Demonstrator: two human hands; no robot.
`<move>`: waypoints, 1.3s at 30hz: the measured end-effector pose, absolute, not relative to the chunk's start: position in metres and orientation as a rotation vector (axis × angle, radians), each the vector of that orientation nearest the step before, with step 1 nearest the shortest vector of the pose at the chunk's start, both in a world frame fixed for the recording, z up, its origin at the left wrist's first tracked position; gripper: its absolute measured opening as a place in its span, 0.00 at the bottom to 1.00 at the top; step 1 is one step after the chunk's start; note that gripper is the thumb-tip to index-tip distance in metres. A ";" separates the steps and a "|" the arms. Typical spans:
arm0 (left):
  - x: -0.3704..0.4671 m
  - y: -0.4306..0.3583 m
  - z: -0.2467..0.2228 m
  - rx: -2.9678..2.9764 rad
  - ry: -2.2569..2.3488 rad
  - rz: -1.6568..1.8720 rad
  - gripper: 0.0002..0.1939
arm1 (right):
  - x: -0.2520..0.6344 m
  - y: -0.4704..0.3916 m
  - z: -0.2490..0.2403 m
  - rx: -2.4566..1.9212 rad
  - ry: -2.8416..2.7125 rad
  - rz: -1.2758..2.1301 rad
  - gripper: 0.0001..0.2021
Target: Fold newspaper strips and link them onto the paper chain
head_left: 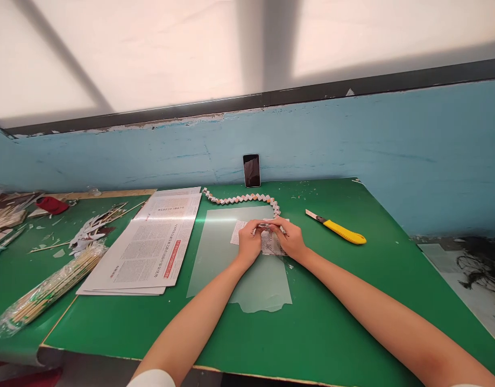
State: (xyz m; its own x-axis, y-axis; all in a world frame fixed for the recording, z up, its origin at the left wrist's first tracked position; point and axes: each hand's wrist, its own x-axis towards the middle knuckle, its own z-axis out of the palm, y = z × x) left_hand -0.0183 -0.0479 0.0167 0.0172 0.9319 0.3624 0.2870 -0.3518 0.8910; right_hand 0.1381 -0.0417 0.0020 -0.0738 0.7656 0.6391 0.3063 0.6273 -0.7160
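My left hand [250, 241] and my right hand [289, 236] meet at the middle of the green table, fingers closed in a pinch. Between the fingertips is the near end of a zigzag chain [247, 198] of folded newspaper strips; the exact fold is partly hidden by the fingers. From there the chain bends away and runs left along the table. Cut newspaper pieces [272, 248] lie under the hands, partly on a translucent sheet [215, 258]. To the right of my right hand rests a yellow utility knife [341, 230] with its blade out.
A newspaper stack [150, 242] lies left of the sheet. Farther left are bagged bamboo skewers [54, 287], paper scraps [88, 231] and a red object [51, 205]. A phone [252, 171] leans on the blue wall behind. The table's [393, 301] right edge slants toward me.
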 end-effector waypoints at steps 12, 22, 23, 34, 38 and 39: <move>-0.020 -0.047 0.009 1.809 1.283 1.374 0.13 | 0.139 -0.046 0.009 -0.868 -1.669 0.458 0.13; -0.019 -0.049 0.007 1.883 1.285 1.401 0.13 | 0.139 -0.045 0.004 -0.853 -1.696 0.437 0.12; -0.019 -0.049 0.007 1.883 1.278 1.412 0.13 | 0.139 -0.045 0.004 -0.850 -1.703 0.425 0.12; -0.020 -0.047 0.002 2.016 1.243 1.439 0.14 | 0.139 -0.045 0.006 -0.803 -1.818 0.385 0.13; -0.019 -0.047 -0.001 2.076 1.228 1.453 0.13 | 0.139 -0.046 0.009 -0.794 -1.866 0.369 0.14; -0.019 -0.047 -0.001 2.089 1.224 1.451 0.13 | 0.139 -0.046 0.010 -0.797 -1.879 0.362 0.15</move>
State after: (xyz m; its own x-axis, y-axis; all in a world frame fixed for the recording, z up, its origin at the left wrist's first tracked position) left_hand -0.0193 -0.0470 -0.0011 0.1186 0.7869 0.6055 0.4643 -0.5830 0.6667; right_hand 0.1390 -0.0458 0.0097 -0.2624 0.6690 0.6953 0.3629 0.7361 -0.5713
